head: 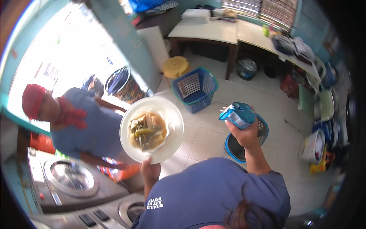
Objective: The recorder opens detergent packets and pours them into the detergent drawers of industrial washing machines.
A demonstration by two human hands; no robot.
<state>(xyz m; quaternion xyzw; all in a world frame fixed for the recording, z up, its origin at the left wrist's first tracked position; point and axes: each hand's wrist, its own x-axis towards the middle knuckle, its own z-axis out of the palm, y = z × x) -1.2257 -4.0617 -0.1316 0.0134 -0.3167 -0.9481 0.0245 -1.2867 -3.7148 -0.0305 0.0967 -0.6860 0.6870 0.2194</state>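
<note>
My left hand (150,171) grips the near rim of a round white plate (175,130), thumb on top, holding it out to the left of my body. On the plate rests a smaller white scalloped bowl (168,127) of soup or stew (146,131) with pieces of meat or fish and greens in broth. Raised on the right, my right hand (246,133) is closed around a crumpled blue plastic packet (239,115) bearing writing. Below that hand, a blue-rimmed dark basket (263,130) stands on the tiled floor, partly hidden by my hand and forearm.
A person in a red cap (94,126) stands close at left, beside front-loading washing machines (107,187). Ahead are a blue laundry basket (197,91), a yellow stool (175,67) and a white-topped table (204,31). A full hamper (125,88) stands by the bright doorway; containers line the right.
</note>
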